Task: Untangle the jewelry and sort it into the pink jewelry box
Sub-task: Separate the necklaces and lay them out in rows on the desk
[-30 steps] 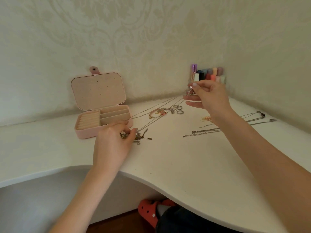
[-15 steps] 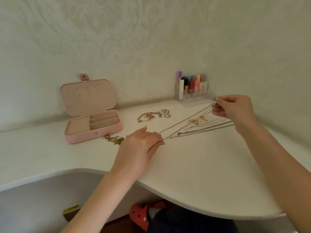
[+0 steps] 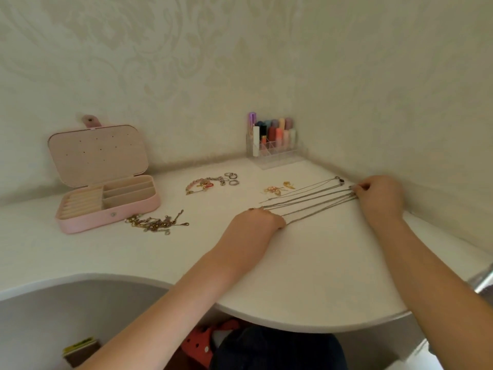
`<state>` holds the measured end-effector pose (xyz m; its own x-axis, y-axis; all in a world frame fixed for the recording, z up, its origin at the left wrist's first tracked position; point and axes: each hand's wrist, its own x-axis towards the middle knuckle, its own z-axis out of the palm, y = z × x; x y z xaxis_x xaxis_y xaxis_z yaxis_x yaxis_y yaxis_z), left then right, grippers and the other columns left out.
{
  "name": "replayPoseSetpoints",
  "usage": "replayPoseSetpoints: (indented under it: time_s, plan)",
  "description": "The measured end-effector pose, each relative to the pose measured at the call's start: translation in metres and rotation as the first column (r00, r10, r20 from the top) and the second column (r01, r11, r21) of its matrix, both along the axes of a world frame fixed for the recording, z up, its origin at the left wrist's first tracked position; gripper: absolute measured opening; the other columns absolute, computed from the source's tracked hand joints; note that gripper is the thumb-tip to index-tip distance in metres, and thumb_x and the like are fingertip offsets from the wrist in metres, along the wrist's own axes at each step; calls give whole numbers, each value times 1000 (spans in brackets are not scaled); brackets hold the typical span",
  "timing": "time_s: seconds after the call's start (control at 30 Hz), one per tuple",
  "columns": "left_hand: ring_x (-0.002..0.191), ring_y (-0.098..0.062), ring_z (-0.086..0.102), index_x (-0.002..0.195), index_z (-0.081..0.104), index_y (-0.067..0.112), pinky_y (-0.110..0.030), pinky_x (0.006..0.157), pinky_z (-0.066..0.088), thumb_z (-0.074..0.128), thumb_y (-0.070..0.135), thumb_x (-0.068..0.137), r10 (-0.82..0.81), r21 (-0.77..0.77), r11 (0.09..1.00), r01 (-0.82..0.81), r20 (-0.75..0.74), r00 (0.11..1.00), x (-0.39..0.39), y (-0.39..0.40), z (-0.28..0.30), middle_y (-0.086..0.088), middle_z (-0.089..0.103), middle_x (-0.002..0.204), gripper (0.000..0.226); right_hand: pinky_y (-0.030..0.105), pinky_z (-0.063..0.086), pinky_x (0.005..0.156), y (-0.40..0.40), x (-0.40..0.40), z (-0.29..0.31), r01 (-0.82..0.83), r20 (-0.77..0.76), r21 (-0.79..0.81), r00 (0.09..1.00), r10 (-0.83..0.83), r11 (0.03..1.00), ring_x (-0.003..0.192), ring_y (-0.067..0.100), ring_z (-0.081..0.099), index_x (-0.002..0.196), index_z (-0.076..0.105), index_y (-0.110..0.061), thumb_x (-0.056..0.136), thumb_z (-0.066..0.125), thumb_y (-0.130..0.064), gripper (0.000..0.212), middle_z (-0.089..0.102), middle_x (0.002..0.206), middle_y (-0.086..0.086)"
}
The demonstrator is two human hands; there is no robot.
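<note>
We are on the untangling step. Our left hand rests on the table with its fingers curled down on the near ends of the thin necklace chains. Our right hand pinches the far ends between thumb and fingertips. The chains lie stretched on the table between our two hands, side by side like long strings. Their long way runs from our left fingers up and off to our right fingers, near the wall.

Next, we think, we need to pick out one chain, slide it free of the others, and carry it to the pink jewelry box. The box sits open, well off past our left fingers.
</note>
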<state>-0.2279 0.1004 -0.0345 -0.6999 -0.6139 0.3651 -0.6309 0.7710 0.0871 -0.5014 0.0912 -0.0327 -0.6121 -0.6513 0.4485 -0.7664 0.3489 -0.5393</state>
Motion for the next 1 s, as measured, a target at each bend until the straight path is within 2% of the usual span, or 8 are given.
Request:
replayPoseSetpoints:
  time_s: [0.13,0.33,0.47,0.67,0.73,0.83,0.9,1.0]
  plan:
    - [119,-23,55,113,68,16,-34,100,42,39,13,88,-74,89,993,84,-109,991,2,3,1,-5,62,126,38,38,47,79,-3,4,1,67,-62,88,996,-62,994,97,40,60,99,69,4,90,60,-18,25,65,101,27]
    - [133,-14,42,118,65,24,-35,108,35,43,10,96,11,231,972,41,-221,975,7,0,-7,1,59,131,35,39,47,78,1,9,5,80,-132,136,989,-62,987,99,41,59,100,66,5,92,55,-11,21,63,104,29]
    - [138,-9,31,133,52,25,-27,113,26,37,5,93,-17,268,961,61,-165,986,11,8,-2,4,49,140,47,39,47,77,3,12,4,86,-165,159,985,-59,984,99,41,59,98,66,7,93,51,-7,21,63,104,29]
    - [115,-19,56,141,40,31,-9,88,36,36,4,92,73,337,941,25,-276,958,17,11,5,1,52,138,55,35,42,68,2,23,8,98,-249,88,966,-73,991,93,38,56,95,65,5,83,45,12,24,59,97,24]
    - [132,-12,42,139,42,30,-9,101,25,37,3,91,89,344,939,19,-296,951,25,10,6,6,42,145,56,35,41,70,1,37,12,-16,-299,49,954,30,999,97,37,52,100,63,3,84,44,9,26,57,97,21]
    - [133,-11,41,129,55,29,-20,110,26,41,1,88,207,352,931,-92,-304,930,55,8,10,7,44,143,51,33,41,83,-1,76,22,-303,-245,3,924,294,953,109,32,53,118,61,-10,93,42,-5,31,60,113,15]
    - [127,-13,48,117,65,25,-23,108,31,46,-1,86,304,329,922,-204,-291,907,83,3,17,4,53,136,45,35,44,91,-4,110,28,-480,-242,52,845,478,876,109,26,55,124,58,-18,97,42,-11,32,61,120,9]
    - [116,-19,56,113,67,22,-23,97,36,55,-1,83,470,277,866,-417,-165,867,128,-6,31,1,60,128,39,33,47,90,-12,163,37,-732,-84,108,667,740,673,95,15,56,118,63,-20,95,50,-14,27,63,106,0]
